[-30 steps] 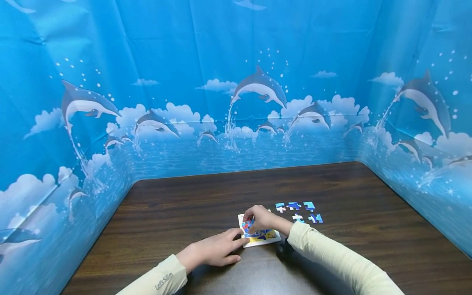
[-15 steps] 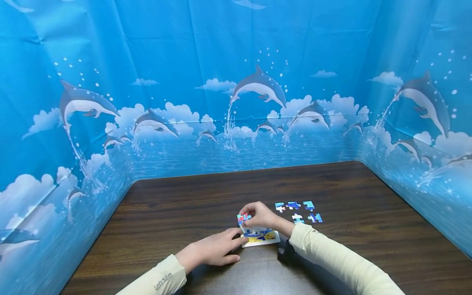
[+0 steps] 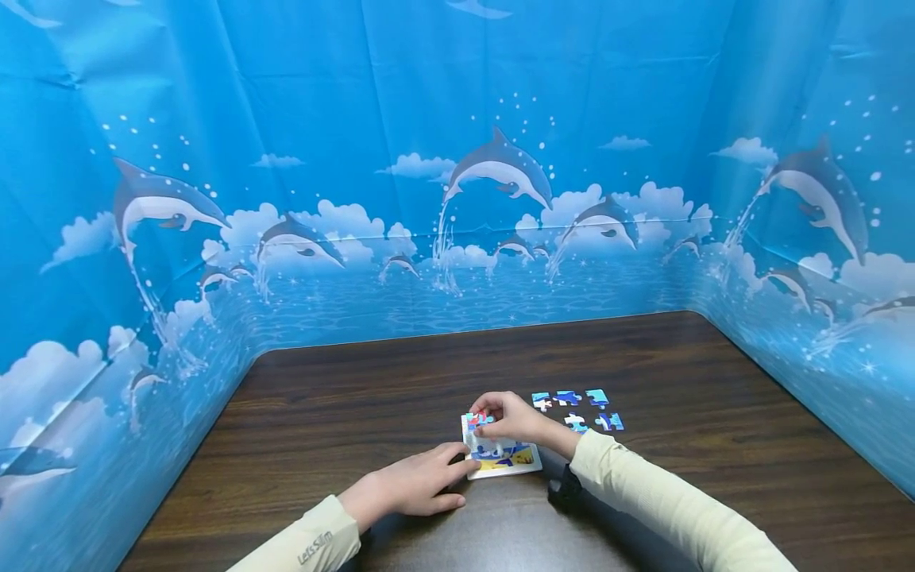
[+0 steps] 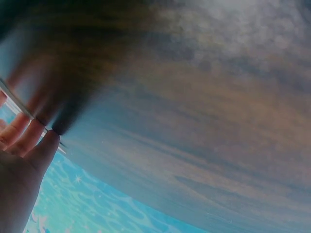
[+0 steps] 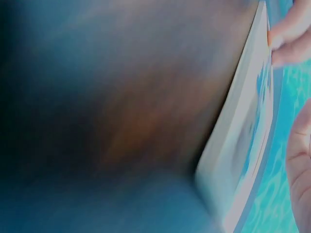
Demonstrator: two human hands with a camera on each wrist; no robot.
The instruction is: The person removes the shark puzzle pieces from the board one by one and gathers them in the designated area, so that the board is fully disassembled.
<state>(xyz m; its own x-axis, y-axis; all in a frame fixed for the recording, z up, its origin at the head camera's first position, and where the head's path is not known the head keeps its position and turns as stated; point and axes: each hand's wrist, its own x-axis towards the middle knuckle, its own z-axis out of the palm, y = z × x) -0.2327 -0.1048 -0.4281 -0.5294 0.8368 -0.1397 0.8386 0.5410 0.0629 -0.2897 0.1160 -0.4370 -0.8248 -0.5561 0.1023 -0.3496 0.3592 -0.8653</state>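
Note:
A small jigsaw tray (image 3: 511, 472) with a white rim lies on the table, its lower rows filled with blue and yellow pieces and grey base showing above them. My right hand (image 3: 516, 419) reaches over it and pinches a red-and-blue puzzle piece (image 3: 479, 419) at the tray's far left corner. Part of that piece is hidden by the fingers. My left hand (image 3: 418, 481) rests with extended fingers at the tray's left edge; in the left wrist view this hand (image 4: 29, 158) touches a thin edge. Sideways in the right wrist view appears the thick tray rim (image 5: 226, 145).
Several loose puzzle pieces (image 3: 569, 398) lie in two rows to the right behind the tray, near the right forearm. A dark object (image 3: 565, 486) sits under the right wrist. The brown wooden table (image 3: 343, 405) is enclosed by a blue dolphin-print curtain (image 3: 400, 103).
My right hand rises slightly from lower on the tray, and the pinched piece moves up to the far left corner, then slightly right. The left hand stays in place.

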